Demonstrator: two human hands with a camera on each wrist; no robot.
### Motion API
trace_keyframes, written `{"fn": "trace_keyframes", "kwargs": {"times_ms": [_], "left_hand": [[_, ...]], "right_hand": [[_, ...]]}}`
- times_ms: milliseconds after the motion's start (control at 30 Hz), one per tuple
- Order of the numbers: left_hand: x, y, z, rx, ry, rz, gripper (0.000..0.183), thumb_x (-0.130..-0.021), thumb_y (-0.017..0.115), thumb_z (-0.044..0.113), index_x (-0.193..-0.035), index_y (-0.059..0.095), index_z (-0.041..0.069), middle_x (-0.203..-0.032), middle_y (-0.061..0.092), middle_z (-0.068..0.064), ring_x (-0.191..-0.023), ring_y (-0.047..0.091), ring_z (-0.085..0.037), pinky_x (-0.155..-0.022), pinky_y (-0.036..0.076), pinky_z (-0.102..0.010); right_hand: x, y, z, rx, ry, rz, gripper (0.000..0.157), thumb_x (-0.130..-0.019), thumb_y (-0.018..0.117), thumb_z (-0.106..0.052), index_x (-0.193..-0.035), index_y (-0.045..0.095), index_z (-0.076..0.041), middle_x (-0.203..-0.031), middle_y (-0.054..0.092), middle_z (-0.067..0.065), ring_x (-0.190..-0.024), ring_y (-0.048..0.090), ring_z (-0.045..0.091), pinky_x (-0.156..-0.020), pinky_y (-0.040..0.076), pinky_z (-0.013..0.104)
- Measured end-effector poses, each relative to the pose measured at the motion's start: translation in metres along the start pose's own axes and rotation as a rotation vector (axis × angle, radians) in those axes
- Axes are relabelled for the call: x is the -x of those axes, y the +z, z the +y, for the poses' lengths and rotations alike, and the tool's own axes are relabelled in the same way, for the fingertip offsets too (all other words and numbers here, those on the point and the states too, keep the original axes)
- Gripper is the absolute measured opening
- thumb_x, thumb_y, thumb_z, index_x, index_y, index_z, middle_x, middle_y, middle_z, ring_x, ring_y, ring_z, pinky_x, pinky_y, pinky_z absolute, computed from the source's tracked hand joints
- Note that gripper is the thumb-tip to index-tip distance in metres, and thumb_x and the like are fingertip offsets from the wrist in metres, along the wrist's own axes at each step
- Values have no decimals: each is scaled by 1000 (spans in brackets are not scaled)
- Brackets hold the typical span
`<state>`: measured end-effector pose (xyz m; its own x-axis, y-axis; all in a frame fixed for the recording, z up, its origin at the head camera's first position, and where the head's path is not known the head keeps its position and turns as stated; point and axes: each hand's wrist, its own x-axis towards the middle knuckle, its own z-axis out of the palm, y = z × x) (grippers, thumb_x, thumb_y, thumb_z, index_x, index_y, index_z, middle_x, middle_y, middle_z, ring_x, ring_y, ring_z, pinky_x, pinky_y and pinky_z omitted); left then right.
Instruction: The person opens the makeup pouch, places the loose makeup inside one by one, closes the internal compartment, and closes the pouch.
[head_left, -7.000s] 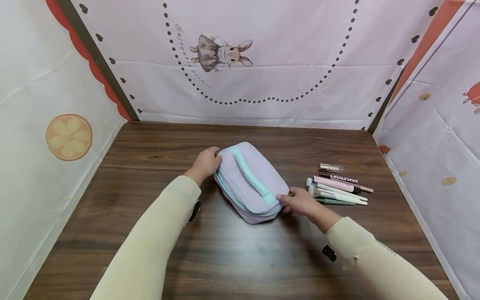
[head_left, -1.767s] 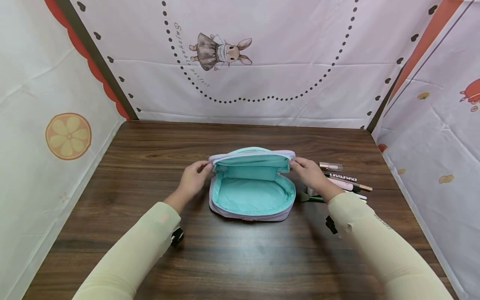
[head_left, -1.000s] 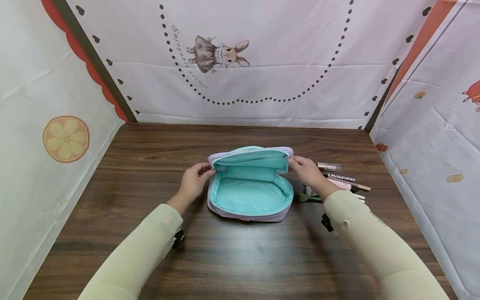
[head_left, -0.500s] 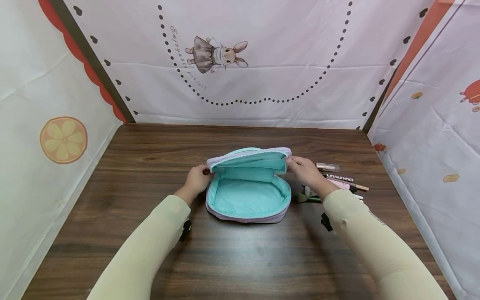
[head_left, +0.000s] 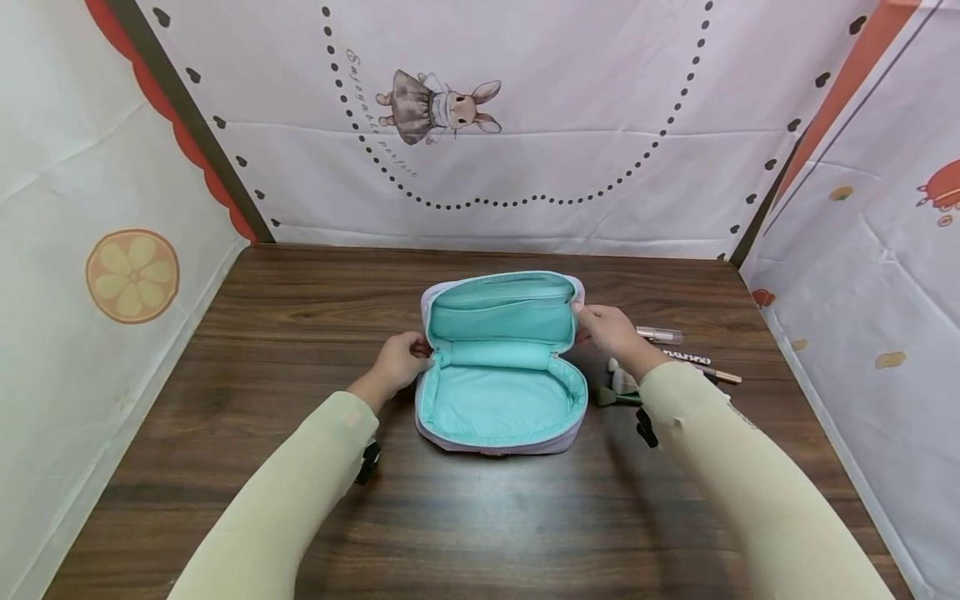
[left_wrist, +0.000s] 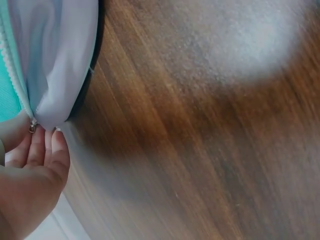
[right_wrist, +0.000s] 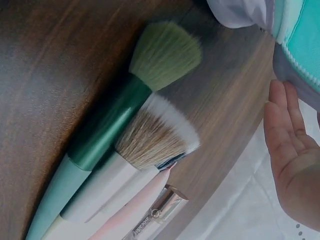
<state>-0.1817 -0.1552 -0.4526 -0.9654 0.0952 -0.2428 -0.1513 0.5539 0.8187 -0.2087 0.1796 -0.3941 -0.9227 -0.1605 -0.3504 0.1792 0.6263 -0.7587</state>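
A lilac makeup bag [head_left: 502, 404] with a mint lining lies unzipped on the wooden table, its lid [head_left: 498, 321] tilted up and back. Nothing lies inside the base; a pocket shows in the lid. My left hand [head_left: 401, 360] grips the bag's left side by the hinge. In the left wrist view, its thumb and fingers close around the zipper's end, near a small metal zipper pull [left_wrist: 33, 127]. My right hand [head_left: 609, 332] holds the lid's right edge, thumb at the rim and fingers against the outside, seen in the right wrist view beside the lilac fabric [right_wrist: 287, 75].
Right of the bag lie a green makeup brush [right_wrist: 165, 55], a white-tipped brush [right_wrist: 152, 137], a pink item [right_wrist: 137, 202] and a clear tube with a shiny cap [head_left: 660, 335]. The right forearm partly covers them. Printed cloth walls [head_left: 480, 167] enclose the table.
The bag was closed and slanted at first; it now stands unzipped and squared to me. Over the last second the lid has swung further back, and my left hand has slid down to the hinge.
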Motion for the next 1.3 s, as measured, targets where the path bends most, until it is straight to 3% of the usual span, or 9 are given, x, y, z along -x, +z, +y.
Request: {"fn": "trace_keyframes", "kwargs": {"times_ms": [200,500,867,1300], "left_hand": [[-1,0,-1,17,14,-11,26,-89,60,-5,-115,57,-10,-108,60,-22,-101,57,-31,-87,50,-38],[-1,2,0,43,-34,-26,27,-90,60,-5,-117,57,-8,-109,60,-20,-102,57,-30,-88,50,-37],[-4,1,4,55,-104,-33,35,-90,62,2,-123,55,-6,-109,61,-16,-100,56,-25,-85,48,-33],[-15,0,5,11,-127,-2,39,-95,60,14,-127,53,-7,-113,60,-20,-104,58,-30,-89,48,-38]], "right_hand": [[-6,-2,1,11,56,-38,63,-103,29,-49,-140,46,0,-112,64,24,-110,59,39,-97,43,53],[-18,-2,5,12,113,-82,63,-104,29,-47,-140,44,2,-111,64,28,-105,62,39,-91,48,51],[-26,3,7,-8,146,-32,61,-103,32,-47,-136,50,0,-109,61,24,-102,60,35,-90,49,46],[-31,6,6,-16,144,-21,61,-103,32,-48,-135,50,0,-104,60,21,-96,60,31,-87,50,44]]}}
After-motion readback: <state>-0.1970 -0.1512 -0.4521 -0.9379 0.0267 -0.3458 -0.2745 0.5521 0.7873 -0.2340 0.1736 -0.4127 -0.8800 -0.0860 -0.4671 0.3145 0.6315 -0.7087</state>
